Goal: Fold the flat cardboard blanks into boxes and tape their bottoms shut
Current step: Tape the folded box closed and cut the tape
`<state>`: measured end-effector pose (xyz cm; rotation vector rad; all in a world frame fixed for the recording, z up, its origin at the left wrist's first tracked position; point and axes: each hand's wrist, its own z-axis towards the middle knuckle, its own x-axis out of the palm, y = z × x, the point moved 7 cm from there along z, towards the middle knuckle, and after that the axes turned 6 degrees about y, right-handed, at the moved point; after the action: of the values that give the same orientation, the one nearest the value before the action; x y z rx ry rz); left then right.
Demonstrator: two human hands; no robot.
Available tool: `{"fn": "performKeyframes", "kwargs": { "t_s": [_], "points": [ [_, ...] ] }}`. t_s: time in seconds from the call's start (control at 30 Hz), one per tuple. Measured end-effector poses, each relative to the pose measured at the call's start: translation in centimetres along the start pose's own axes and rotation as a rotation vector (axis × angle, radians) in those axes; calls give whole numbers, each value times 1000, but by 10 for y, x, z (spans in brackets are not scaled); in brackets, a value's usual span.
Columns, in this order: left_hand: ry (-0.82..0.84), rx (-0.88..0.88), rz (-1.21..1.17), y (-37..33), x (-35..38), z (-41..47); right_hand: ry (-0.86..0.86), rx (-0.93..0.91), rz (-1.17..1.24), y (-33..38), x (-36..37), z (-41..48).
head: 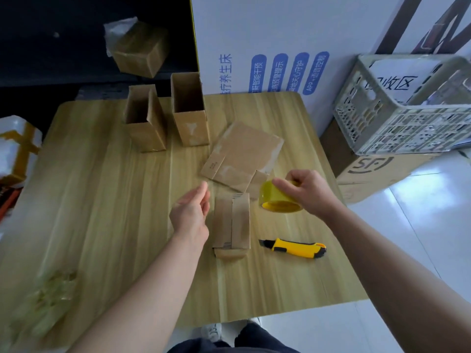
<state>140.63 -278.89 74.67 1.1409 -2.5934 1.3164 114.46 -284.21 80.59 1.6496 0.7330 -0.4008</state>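
Observation:
A small cardboard box (233, 222) stands on the wooden table (102, 200) near the middle, its bottom flaps folded shut and facing up. My left hand (192, 212) hovers just left of it with relaxed fingers, holding nothing. My right hand (305, 192) grips a roll of yellow tape (276, 198) just above and right of the box. A flat cardboard blank (242, 155) lies behind the box. Two folded boxes (145, 121) (190, 110) stand upright at the back with open tops.
A yellow utility knife (295, 247) lies right of the box. Crumpled tape scraps (51, 294) sit at the table's front left. A taped box (139, 48) rests on a dark surface behind. A grey plastic crate (407, 110) on a carton stands to the right.

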Motion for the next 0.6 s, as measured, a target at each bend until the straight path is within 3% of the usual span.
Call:
{"fn": "performKeyframes", "kwargs": {
  "t_s": [0.27,0.6],
  "points": [
    [-135,94,47,22,-2,16,99,-10,-120,-23,15,34],
    [-64,46,64,36,-3,36,151,8,-190,-37,20,52]
  ]
}}
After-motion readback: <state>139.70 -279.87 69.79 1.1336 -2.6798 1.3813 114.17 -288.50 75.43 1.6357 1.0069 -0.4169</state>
